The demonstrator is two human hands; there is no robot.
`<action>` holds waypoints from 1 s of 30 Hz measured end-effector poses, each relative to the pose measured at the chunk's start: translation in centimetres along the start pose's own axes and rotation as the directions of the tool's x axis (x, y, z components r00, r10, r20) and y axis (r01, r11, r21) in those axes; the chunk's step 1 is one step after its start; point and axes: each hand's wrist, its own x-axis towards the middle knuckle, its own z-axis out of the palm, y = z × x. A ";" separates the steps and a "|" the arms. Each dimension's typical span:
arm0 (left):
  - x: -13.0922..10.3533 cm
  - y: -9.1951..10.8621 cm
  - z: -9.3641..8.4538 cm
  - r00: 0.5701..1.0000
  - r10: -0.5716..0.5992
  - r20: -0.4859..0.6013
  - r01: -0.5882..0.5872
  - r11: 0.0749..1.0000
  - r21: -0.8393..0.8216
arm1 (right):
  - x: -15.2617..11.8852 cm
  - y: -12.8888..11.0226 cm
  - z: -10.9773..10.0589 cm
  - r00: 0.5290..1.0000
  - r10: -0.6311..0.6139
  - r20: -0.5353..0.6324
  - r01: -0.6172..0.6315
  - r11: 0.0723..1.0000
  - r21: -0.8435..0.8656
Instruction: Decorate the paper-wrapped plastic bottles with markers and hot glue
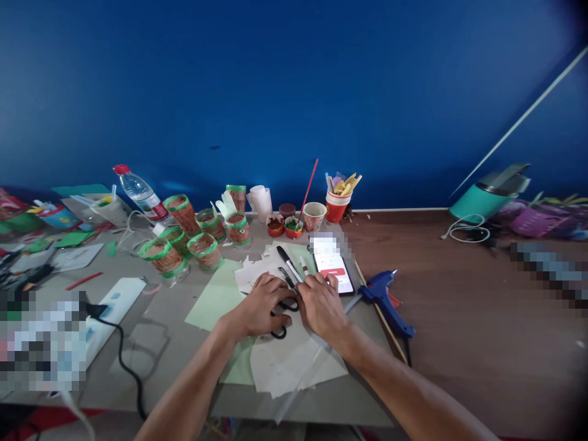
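My left hand [264, 304] is bent over a pair of scissors with black handles [278, 334], thumb and fingers on them; the blades are mostly hidden beneath it. My right hand [320, 304] lies close beside it, fingers curled down, and whatever they hold is hidden. Just beyond my fingertips lie a black marker [288, 262] and a second dark pen [287, 278]. White paper pieces [294, 361] and light green sheets [211, 297] spread under both hands. A lit phone [337, 283] touches or nearly touches my right fingers.
A blue glue gun [389, 304] lies to the right, near a thin wooden stick [399, 348]. Several green-rimmed brown cups [163, 258] stand at left. Paint pots [275, 225], a patterned paper cup [315, 215] and a red cup of utensils [337, 208] line the blue wall. A black cable [122, 349] crosses the left.
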 end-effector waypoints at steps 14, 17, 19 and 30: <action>-0.1 0.2 -0.4 0.995 0.080 0.051 -0.076 0.995 -0.067 | -0.3 0.1 0.2 1.000 0.013 -0.012 -0.012 1.000 0.024; -0.1 0.3 -0.5 0.996 0.064 0.062 -0.058 0.994 -0.094 | -0.1 0.1 0.2 0.994 0.078 -0.071 -0.073 0.995 0.071; -0.2 0.3 -0.6 0.998 0.042 0.040 -0.038 0.994 -0.099 | 0.1 0.1 0.3 0.986 0.130 -0.103 -0.117 0.985 0.127; 0.4 -1.4 0.2 0.833 -0.474 -0.285 0.097 0.633 -0.768 | 0.3 0.0 0.7 0.982 0.076 -0.175 0.019 0.875 0.485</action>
